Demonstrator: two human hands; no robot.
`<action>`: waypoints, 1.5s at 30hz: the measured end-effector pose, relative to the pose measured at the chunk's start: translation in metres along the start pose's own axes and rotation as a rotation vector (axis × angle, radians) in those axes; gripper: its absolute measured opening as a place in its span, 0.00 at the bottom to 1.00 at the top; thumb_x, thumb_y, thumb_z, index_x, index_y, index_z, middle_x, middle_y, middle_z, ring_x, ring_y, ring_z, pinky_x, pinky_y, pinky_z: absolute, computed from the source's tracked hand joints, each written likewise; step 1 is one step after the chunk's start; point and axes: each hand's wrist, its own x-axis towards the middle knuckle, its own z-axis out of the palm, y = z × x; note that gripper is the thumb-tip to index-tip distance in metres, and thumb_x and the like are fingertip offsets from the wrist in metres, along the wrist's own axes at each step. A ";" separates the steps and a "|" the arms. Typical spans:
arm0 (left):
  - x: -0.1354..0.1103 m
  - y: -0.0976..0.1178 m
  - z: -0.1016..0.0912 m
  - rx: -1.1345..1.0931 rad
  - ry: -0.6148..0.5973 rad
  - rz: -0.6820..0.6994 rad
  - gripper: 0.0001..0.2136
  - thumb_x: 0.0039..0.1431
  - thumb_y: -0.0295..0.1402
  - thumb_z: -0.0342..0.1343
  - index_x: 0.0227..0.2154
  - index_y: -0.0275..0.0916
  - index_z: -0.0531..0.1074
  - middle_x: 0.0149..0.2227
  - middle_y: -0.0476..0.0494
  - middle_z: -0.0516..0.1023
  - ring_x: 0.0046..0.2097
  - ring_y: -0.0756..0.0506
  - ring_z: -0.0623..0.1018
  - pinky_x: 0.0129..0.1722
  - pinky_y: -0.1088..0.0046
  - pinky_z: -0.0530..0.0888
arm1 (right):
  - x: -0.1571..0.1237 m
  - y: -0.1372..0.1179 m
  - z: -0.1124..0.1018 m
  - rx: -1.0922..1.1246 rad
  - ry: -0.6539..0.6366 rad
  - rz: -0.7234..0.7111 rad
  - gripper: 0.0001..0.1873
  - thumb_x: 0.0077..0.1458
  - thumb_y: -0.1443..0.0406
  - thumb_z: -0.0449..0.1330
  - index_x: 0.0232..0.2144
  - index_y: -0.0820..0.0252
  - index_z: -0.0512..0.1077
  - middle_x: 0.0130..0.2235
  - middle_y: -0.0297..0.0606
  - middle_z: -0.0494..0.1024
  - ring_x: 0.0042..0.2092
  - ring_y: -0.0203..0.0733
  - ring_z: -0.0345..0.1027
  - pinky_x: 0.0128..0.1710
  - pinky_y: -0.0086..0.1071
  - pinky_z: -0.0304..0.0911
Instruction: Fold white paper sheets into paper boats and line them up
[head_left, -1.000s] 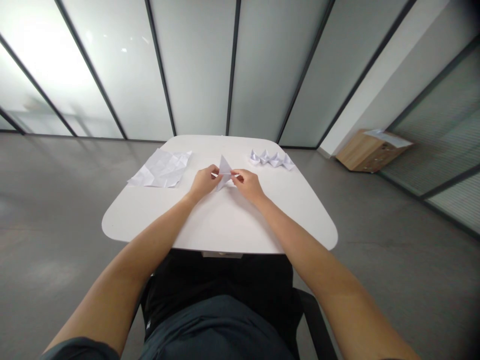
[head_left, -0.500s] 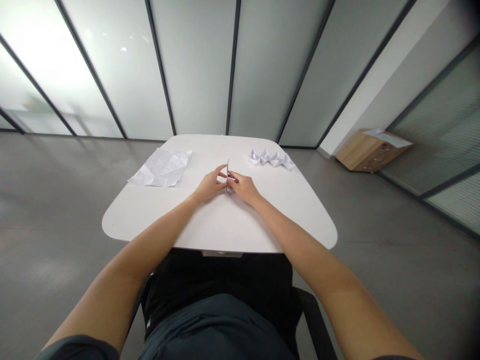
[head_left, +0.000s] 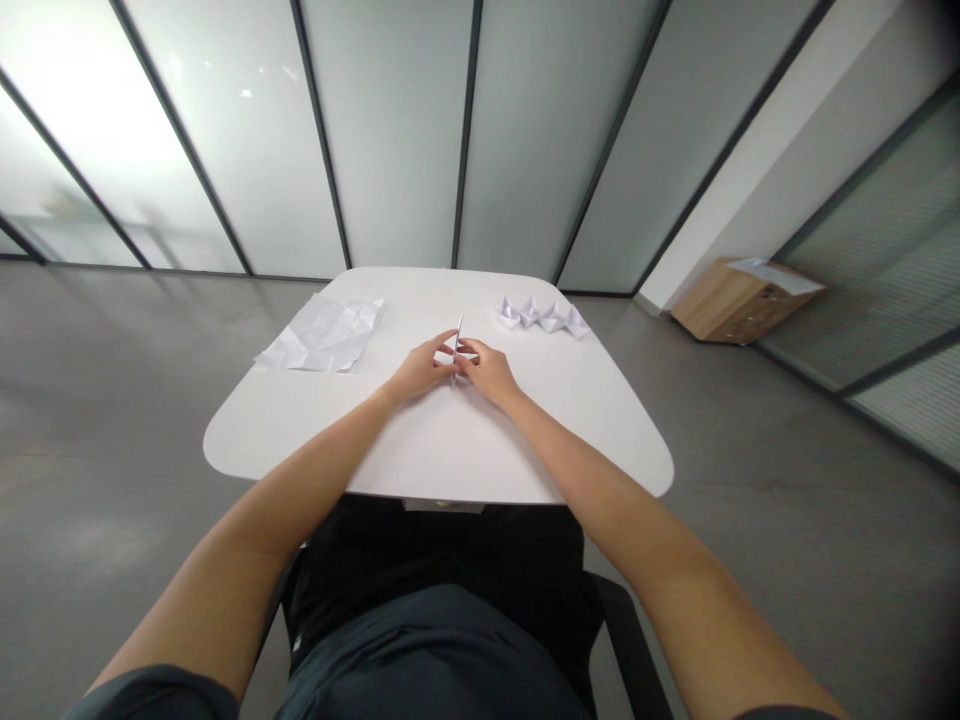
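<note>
Between my hands a thin folded piece of paper (head_left: 454, 350) stands on edge over the middle of the white table, seen almost edge-on. My left hand (head_left: 420, 370) grips it from the left, with thumb and fingertips against that face. From the other side my right hand (head_left: 486, 371) pinches it, fingers curled. The paper's exact folded shape cannot be made out at this angle. To the right, beyond my right hand, several white folded paper boats (head_left: 541, 316) stand in a row. Creased sheets of white paper (head_left: 322, 333) lie flat at the table's left.
The white table (head_left: 450, 455) has rounded corners, and its front edge is close to my lap. A chair armrest (head_left: 628, 640) shows at lower right. A wooden cabinet (head_left: 739, 300) stands on the floor at right, near frosted glass panels (head_left: 390, 130).
The folded paper has tilted slightly, its top end leaning a little to the right. Both hands keep their hold in nearly the same place.
</note>
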 end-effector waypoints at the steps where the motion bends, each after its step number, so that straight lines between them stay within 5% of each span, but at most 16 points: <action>1: 0.000 0.000 0.000 -0.009 -0.002 0.001 0.38 0.60 0.33 0.64 0.72 0.45 0.60 0.55 0.39 0.80 0.34 0.51 0.81 0.40 0.72 0.78 | 0.000 0.000 0.000 0.000 0.009 0.006 0.20 0.66 0.64 0.62 0.59 0.55 0.74 0.54 0.43 0.83 0.43 0.43 0.83 0.50 0.37 0.77; 11: 0.004 -0.006 0.001 0.011 0.026 0.021 0.37 0.61 0.33 0.64 0.72 0.41 0.61 0.55 0.37 0.80 0.41 0.47 0.82 0.45 0.71 0.79 | 0.001 -0.002 -0.002 -0.097 0.081 0.039 0.23 0.61 0.72 0.59 0.57 0.56 0.75 0.53 0.42 0.84 0.42 0.43 0.83 0.53 0.39 0.76; 18: 0.005 -0.015 0.000 0.000 0.079 -0.130 0.36 0.62 0.31 0.63 0.72 0.45 0.62 0.53 0.40 0.81 0.41 0.47 0.83 0.47 0.70 0.79 | 0.003 0.003 -0.002 -0.102 0.103 0.073 0.23 0.58 0.74 0.58 0.54 0.58 0.78 0.52 0.41 0.84 0.42 0.42 0.82 0.53 0.37 0.74; 24: 0.011 -0.014 0.002 -0.464 0.086 -0.295 0.26 0.61 0.27 0.62 0.63 0.36 0.73 0.44 0.40 0.84 0.40 0.47 0.84 0.47 0.67 0.82 | 0.005 0.003 -0.007 -0.048 0.137 0.139 0.18 0.54 0.74 0.58 0.44 0.58 0.82 0.46 0.38 0.86 0.43 0.43 0.82 0.51 0.36 0.75; 28: 0.008 -0.002 -0.004 -0.669 0.125 -0.373 0.14 0.60 0.25 0.60 0.49 0.33 0.81 0.47 0.38 0.84 0.46 0.47 0.83 0.53 0.70 0.80 | 0.006 0.003 -0.009 0.060 0.156 0.233 0.18 0.54 0.73 0.57 0.41 0.58 0.83 0.42 0.37 0.87 0.40 0.42 0.83 0.46 0.35 0.78; 32: 0.004 0.007 -0.007 -0.784 0.151 -0.354 0.11 0.62 0.32 0.62 0.45 0.32 0.82 0.49 0.35 0.83 0.46 0.45 0.84 0.52 0.67 0.81 | 0.007 0.005 -0.007 0.174 0.191 0.204 0.19 0.52 0.74 0.56 0.37 0.58 0.84 0.48 0.38 0.86 0.41 0.43 0.83 0.47 0.36 0.79; 36: 0.003 0.009 -0.004 -0.748 0.139 -0.321 0.17 0.61 0.39 0.67 0.48 0.32 0.79 0.45 0.36 0.83 0.44 0.45 0.83 0.49 0.67 0.81 | 0.008 0.006 -0.005 0.340 0.191 0.184 0.16 0.53 0.73 0.56 0.33 0.58 0.84 0.49 0.39 0.86 0.44 0.44 0.83 0.47 0.38 0.81; 45: 0.003 0.001 -0.001 -0.547 0.156 -0.273 0.24 0.57 0.27 0.69 0.57 0.34 0.74 0.46 0.41 0.81 0.36 0.51 0.80 0.46 0.69 0.79 | 0.008 0.007 -0.006 0.293 0.177 0.145 0.10 0.59 0.67 0.63 0.39 0.58 0.85 0.48 0.38 0.86 0.42 0.43 0.84 0.47 0.36 0.81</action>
